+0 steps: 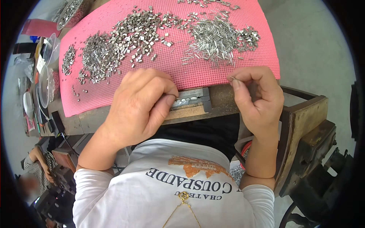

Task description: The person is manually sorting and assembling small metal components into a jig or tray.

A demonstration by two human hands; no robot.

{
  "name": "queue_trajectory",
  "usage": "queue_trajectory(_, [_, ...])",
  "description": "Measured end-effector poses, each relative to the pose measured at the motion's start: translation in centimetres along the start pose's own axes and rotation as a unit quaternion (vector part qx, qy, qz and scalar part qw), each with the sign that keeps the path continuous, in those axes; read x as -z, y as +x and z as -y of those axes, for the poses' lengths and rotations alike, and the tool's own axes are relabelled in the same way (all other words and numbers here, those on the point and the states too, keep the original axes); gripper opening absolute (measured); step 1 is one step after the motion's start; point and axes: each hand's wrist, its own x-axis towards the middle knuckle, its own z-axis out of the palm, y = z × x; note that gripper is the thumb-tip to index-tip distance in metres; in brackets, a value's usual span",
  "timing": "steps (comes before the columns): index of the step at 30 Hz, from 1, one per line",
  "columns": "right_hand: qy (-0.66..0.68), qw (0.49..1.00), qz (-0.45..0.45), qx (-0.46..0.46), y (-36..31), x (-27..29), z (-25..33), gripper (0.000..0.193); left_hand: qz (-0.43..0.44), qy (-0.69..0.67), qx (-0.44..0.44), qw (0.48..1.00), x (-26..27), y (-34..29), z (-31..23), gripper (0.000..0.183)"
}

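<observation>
In the head view, the right hand [258, 97] pinches what looks like one thin metal pin [233, 78] between the tips of thumb and forefinger, above the near edge of the wooden surface [224, 99]. The left hand [142, 102] has its thumb and forefinger brought close together at the left end of a narrow metal holder [205, 99]; I cannot tell if a small piece is between them. This holder lies along the near edge, just beside the pink mat [178, 69], with a wooden strip [188, 111] on its near side, and a row of shiny small pieces [189, 99] sits in it. On the mat there are a heap of thin pins [215, 40], beyond the right hand, and a wide heap of small metal blocks [137, 32], beyond the left one. For handling so fine a pin, I judge that a light pinch is best, with enough of its length left free to be seen. The left fingers should steady the holder without pressing on the row, and the right wrist should be calm, because a small knock could disturb these loose-looking pieces.
</observation>
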Motion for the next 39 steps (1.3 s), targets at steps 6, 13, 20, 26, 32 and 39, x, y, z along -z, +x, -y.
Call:
queue_trajectory(6, [0.033,0.999,-0.02,-0.018,-0.4,-0.8,0.3,0.018,-0.052,0.026,-0.004,0.998,-1.2,-0.3,-0.4,0.015])
queue_trajectory(13, [-0.022,1.0,0.001,0.012,0.1,-0.5,0.2,0.016,-0.046,0.047,-0.017,0.998,-1.4,-0.5,-0.1,0.019])
queue_trajectory(20, [-0.044,0.999,0.02,0.012,0.4,-0.4,1.0,0.022,-0.044,0.097,-0.032,0.994,-1.2,-0.2,-0.7,0.019])
queue_trajectory(26, [-0.065,0.991,0.03,0.116,0.3,-1.7,1.5,0.03,-0.042,0.219,-0.087,0.971,-1.6,-0.2,-1.5,0.024])
queue_trajectory(32, [-0.05,0.979,0.023,0.194,-0.3,-3.1,1.0,0.04,-0.099,0.209,-0.121,0.965,-1.5,-0.9,-1.2,0.032])
queue_trajectory(39, [-0.09,0.97,0.071,0.215,-0.2,-4.1,1.3,0.043,-0.102,0.11,-0.061,0.987,-1.9,-2.9,0.3,0.045])
